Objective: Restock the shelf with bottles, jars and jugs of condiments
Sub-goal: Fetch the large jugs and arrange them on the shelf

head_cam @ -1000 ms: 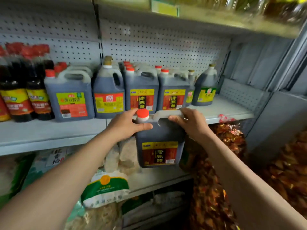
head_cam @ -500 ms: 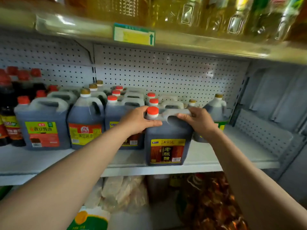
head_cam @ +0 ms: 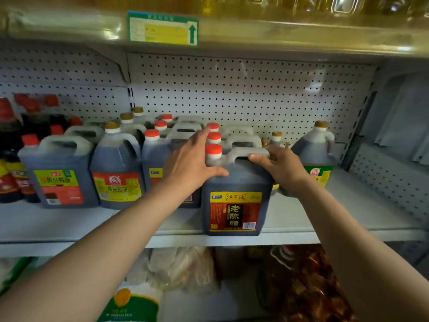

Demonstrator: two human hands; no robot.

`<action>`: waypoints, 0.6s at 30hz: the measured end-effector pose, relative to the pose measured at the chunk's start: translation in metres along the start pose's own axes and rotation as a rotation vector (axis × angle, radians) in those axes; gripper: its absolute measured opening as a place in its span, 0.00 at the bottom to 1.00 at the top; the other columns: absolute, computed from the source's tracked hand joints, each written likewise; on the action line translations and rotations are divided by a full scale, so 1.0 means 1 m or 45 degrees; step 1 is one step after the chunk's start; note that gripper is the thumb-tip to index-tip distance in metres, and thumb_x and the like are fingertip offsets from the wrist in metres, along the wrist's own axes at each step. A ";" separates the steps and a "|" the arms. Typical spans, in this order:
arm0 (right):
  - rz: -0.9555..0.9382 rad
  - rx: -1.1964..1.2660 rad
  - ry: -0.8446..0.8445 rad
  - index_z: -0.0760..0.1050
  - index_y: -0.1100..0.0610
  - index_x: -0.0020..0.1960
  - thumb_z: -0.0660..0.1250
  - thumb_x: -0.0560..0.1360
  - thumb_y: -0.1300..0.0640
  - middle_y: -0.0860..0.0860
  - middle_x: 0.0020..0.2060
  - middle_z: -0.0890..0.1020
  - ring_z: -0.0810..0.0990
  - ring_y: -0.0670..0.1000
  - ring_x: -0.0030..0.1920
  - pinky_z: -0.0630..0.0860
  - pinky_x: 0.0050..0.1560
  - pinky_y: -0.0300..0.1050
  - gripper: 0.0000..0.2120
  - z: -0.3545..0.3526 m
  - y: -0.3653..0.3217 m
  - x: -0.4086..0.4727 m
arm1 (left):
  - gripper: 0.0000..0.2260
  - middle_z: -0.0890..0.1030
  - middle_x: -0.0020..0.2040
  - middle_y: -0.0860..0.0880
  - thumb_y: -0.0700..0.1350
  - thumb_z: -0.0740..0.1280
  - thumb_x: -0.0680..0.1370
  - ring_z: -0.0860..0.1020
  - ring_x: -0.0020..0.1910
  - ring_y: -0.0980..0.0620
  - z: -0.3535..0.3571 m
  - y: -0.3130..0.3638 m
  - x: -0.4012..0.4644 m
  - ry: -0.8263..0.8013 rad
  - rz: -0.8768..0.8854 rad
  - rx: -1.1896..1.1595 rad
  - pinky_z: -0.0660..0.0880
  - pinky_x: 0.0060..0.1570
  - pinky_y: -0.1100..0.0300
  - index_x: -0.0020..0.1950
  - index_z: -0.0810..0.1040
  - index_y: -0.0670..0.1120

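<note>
- Two shelf levels in frame: the middle shelf [head_cam: 348,219], grey, runs full width across centre; an upper shelf edge crosses the top with a green-yellow price tag [head_cam: 162,29] at upper centre.
- Pegboard back panel [head_cam: 232,94], white, fills the centre behind the jugs.
- Vinegar jug [head_cam: 234,201], dark liquid, red cap, yellow-red label, stands upright at the front edge of the middle shelf, centre frame, in front of a row of the same jugs.
- Left of it: a soy sauce jug with red-yellow label [head_cam: 116,173], then a squarer jug with yellow-green label [head_cam: 58,175], both upright. Dark bottles at far left.
- Round jug with green label [head_cam: 315,154] sits just right of centre, behind the right wrist.
- Left hand [head_cam: 192,163]: flat on the vinegar jug's shoulder, fingers extended past the cap, thumb across the front; pressing, not curled round.
- Right hand [head_cam: 278,163]: fingers wrapped round the jug's top handle, grasping it.
- Bagged goods on the lower shelf, bottom of frame, blurred.
</note>
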State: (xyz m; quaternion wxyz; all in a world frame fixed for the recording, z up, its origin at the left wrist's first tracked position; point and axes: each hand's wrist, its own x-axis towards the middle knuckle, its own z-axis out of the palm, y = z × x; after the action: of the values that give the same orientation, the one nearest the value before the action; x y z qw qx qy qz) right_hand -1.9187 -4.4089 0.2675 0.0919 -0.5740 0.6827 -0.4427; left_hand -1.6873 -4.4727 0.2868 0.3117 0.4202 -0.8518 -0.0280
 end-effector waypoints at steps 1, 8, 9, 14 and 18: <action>0.000 -0.008 -0.001 0.81 0.50 0.51 0.69 0.67 0.29 0.50 0.48 0.85 0.83 0.54 0.51 0.79 0.55 0.60 0.27 0.000 -0.001 -0.001 | 0.53 0.61 0.80 0.48 0.64 0.78 0.64 0.62 0.77 0.46 -0.001 0.004 0.000 -0.004 0.133 0.065 0.61 0.71 0.53 0.81 0.54 0.50; -0.045 -0.277 0.096 0.79 0.52 0.57 0.67 0.73 0.33 0.53 0.53 0.84 0.81 0.58 0.56 0.78 0.56 0.56 0.25 -0.001 -0.013 -0.012 | 0.59 0.51 0.81 0.48 0.64 0.78 0.63 0.48 0.80 0.48 0.013 0.013 -0.011 -0.190 0.403 0.487 0.46 0.77 0.54 0.81 0.47 0.45; -0.087 -0.327 0.113 0.76 0.53 0.63 0.68 0.73 0.34 0.55 0.60 0.82 0.79 0.59 0.61 0.76 0.60 0.55 0.28 0.000 -0.015 -0.015 | 0.59 0.52 0.81 0.48 0.64 0.78 0.62 0.50 0.80 0.48 0.013 0.014 -0.013 -0.173 0.400 0.471 0.48 0.77 0.53 0.81 0.48 0.45; -0.432 -0.739 -0.254 0.42 0.57 0.82 0.76 0.64 0.33 0.53 0.82 0.43 0.38 0.52 0.81 0.44 0.79 0.49 0.63 0.001 -0.031 -0.029 | 0.59 0.56 0.79 0.49 0.63 0.79 0.61 0.54 0.78 0.47 0.013 0.014 -0.015 -0.139 0.403 0.468 0.54 0.76 0.51 0.81 0.49 0.47; -0.435 -1.131 -0.255 0.35 0.58 0.81 0.79 0.59 0.34 0.54 0.82 0.44 0.40 0.56 0.81 0.48 0.80 0.55 0.71 0.007 -0.037 -0.033 | 0.61 0.55 0.80 0.48 0.64 0.79 0.61 0.53 0.78 0.47 0.012 0.015 -0.015 -0.138 0.406 0.533 0.53 0.76 0.52 0.81 0.45 0.47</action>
State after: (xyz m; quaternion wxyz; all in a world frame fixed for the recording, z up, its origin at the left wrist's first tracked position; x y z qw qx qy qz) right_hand -1.8776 -4.3822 0.2771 -0.1708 -0.7015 0.6894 -0.0599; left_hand -1.6981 -4.4543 0.2738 0.1725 0.3340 -0.9098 0.1760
